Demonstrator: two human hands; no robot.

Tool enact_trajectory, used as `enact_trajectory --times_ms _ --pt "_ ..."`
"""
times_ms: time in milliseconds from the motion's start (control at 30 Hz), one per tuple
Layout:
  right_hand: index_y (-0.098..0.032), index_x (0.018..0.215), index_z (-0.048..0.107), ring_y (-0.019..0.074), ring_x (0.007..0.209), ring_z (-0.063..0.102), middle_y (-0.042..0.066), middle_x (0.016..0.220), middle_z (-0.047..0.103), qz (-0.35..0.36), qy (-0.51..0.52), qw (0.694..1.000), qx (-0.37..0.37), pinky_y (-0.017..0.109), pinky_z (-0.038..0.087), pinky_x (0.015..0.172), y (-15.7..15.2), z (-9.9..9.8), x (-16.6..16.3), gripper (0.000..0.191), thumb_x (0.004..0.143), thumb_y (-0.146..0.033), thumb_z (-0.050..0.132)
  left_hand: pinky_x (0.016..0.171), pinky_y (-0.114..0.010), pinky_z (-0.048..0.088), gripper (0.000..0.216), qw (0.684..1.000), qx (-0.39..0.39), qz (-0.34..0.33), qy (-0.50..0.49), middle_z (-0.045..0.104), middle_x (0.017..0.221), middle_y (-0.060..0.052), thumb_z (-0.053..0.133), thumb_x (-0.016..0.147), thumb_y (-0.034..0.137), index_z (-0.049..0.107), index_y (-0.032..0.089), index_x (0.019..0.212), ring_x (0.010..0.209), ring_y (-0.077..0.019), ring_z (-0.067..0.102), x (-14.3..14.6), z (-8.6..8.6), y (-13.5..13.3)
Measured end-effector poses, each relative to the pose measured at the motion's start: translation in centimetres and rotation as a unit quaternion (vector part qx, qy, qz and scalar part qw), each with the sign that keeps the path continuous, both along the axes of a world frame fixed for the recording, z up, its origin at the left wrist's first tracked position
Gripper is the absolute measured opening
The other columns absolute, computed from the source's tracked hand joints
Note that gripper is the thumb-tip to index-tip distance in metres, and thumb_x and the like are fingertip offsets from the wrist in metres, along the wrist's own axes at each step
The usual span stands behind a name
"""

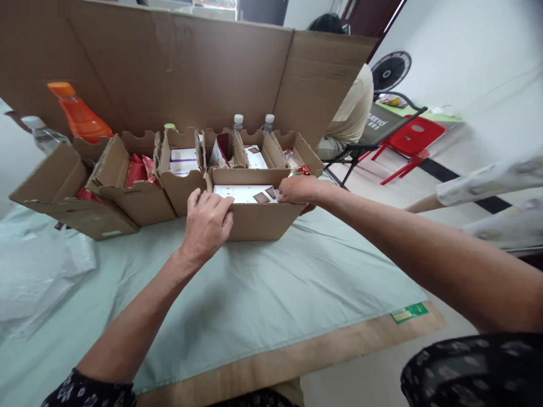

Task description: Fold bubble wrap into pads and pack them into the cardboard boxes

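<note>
- My left grip (207, 223): fingers bent over the near-left rim of the front carton (263, 223), holding that corner.
- My right grip (297, 188): bent down at the carton's right end, fingertips beside the white packet (240, 193) inside. Rim, packet or neither clasped: cannot tell.
- Key relation: carton lies between my two grips, one at each end; neither is nearer.
- Carton's long axis runs left to right, crosswise to me, open top facing up. Sits on the counter (365, 350), over the pale green cloth (297, 282).
- Packet lies along the same axis; its brown printed patches are at the right end, toward my right grip.
- Just behind: a row of open cartons (139, 206), their long sides running away from me, so the front one stands across them. Contact between them: cannot tell.
- Red-and-gold wrapped items (303, 169) in the row's rightmost carton, right by my right grip.
- Further back: clear bottles (238, 121), a tilted orange bottle (85, 116) at left, then a tall cardboard panel (220, 73).
- Beyond, right: a seated person (356, 107), a red stool (413, 138).
</note>
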State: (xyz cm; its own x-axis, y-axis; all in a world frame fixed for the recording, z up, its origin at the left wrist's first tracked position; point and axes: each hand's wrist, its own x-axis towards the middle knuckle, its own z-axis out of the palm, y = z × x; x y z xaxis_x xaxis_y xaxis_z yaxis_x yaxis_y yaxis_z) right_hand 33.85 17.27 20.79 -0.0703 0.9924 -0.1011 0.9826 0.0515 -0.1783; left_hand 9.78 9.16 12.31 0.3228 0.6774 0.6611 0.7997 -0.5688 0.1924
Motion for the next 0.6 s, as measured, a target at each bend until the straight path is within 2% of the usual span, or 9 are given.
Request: enact_trajectory --times_ms 100,133,200,267,300,400,433,500,600 --pt "-0.018 0.071 0.073 0.0266 0.079 0.069 0.008 0.070 0.070 -0.045 -0.058 0.995 0.067 0.038 0.052 0.073 -2.9 3.4 2.0 0.020 0.084 -0.033 0.070 0.120 -0.058 0.037 0.043 0.997 0.047 0.010 -0.063 0.065 0.137 -0.016 0.060 0.093 0.018 0.062 0.020 0.135 0.134 -0.0336 0.057 -0.8 -0.8 -0.9" --pt "-0.020 0.073 0.073 0.0251 0.076 0.069 0.007 0.072 0.071 -0.046 -0.044 0.993 0.098 0.038 0.051 0.072 -4.3 4.1 3.4 0.023 0.088 -0.034 0.063 0.121 -0.057 0.036 0.050 0.994 0.055 0.019 -0.096 0.060 0.144 -0.017 0.062 0.092 0.019 0.058 0.021 0.141 0.140 -0.0340 0.053 -1.3 -1.4 -1.2" --pt "-0.021 0.074 0.073 0.0214 0.068 0.066 0.005 0.069 0.070 -0.057 0.037 0.988 0.141 0.037 0.051 0.070 -7.1 3.9 6.7 0.027 0.090 -0.038 0.060 0.122 -0.056 0.036 0.058 0.986 0.027 0.036 -0.160 0.055 0.150 -0.017 0.064 0.090 0.023 0.052 0.022 0.147 0.144 -0.0333 0.049 -2.3 -2.8 -1.3" --pt "-0.020 0.080 0.074 0.0209 0.062 0.064 0.005 0.070 0.072 -0.096 0.135 0.977 0.137 0.037 0.052 0.066 -9.1 1.4 9.5 0.025 0.084 -0.044 0.066 0.122 -0.056 0.038 0.065 0.973 -0.055 0.042 -0.219 0.053 0.152 -0.017 0.066 0.089 0.028 0.048 0.022 0.150 0.145 -0.0329 0.049 -3.0 -4.4 -0.8" --pt "-0.019 0.094 0.075 0.0226 0.069 0.067 0.007 0.079 0.075 -0.100 0.189 0.970 0.116 0.039 0.054 0.068 -9.6 -0.4 10.3 0.032 0.080 -0.047 0.070 0.121 -0.056 0.039 0.069 0.963 -0.106 0.035 -0.247 0.052 0.154 -0.018 0.068 0.087 0.031 0.047 0.022 0.151 0.145 -0.0333 0.049 -3.1 -5.2 -0.3" --pt "-0.018 0.128 0.066 0.0298 0.105 0.072 0.015 0.122 0.075 -0.032 0.311 0.949 0.050 0.044 0.059 0.085 -9.2 -6.5 9.6 0.071 0.069 -0.054 0.080 0.115 -0.055 0.046 0.076 0.912 -0.245 -0.021 -0.328 0.056 0.149 -0.019 0.072 0.080 0.034 0.046 0.020 0.150 0.139 -0.0339 0.055 -2.2 -6.8 1.4" --pt "-0.018 0.129 0.064 0.0310 0.113 0.070 0.016 0.130 0.072 -0.009 0.347 0.937 0.035 0.044 0.058 0.089 -8.7 -8.2 8.5 0.072 0.069 -0.055 0.079 0.113 -0.054 0.048 0.076 0.893 -0.277 -0.042 -0.352 0.060 0.145 -0.019 0.073 0.079 0.035 0.047 0.018 0.148 0.134 -0.0330 0.059 -1.6 -7.1 1.8" --pt "-0.016 0.122 0.064 0.0320 0.117 0.068 0.018 0.130 0.072 0.001 0.392 0.920 0.031 0.044 0.057 0.092 -8.1 -10.5 6.0 0.062 0.074 -0.053 0.074 0.112 -0.051 0.049 0.072 0.866 -0.305 -0.070 -0.391 0.066 0.137 -0.017 0.073 0.080 0.037 0.049 0.017 0.145 0.128 -0.0304 0.064 -0.4 -7.1 2.0" --pt "-0.016 0.110 0.065 0.0313 0.100 0.071 0.016 0.114 0.077 -0.032 0.368 0.927 0.063 0.044 0.056 0.085 -9.8 -11.7 3.3 0.048 0.078 -0.051 0.068 0.114 -0.047 0.049 0.068 0.856 -0.292 -0.073 -0.420 0.067 0.137 -0.016 0.075 0.081 0.040 0.051 0.018 0.141 0.128 -0.0287 0.065 0.3 -7.0 -0.3"
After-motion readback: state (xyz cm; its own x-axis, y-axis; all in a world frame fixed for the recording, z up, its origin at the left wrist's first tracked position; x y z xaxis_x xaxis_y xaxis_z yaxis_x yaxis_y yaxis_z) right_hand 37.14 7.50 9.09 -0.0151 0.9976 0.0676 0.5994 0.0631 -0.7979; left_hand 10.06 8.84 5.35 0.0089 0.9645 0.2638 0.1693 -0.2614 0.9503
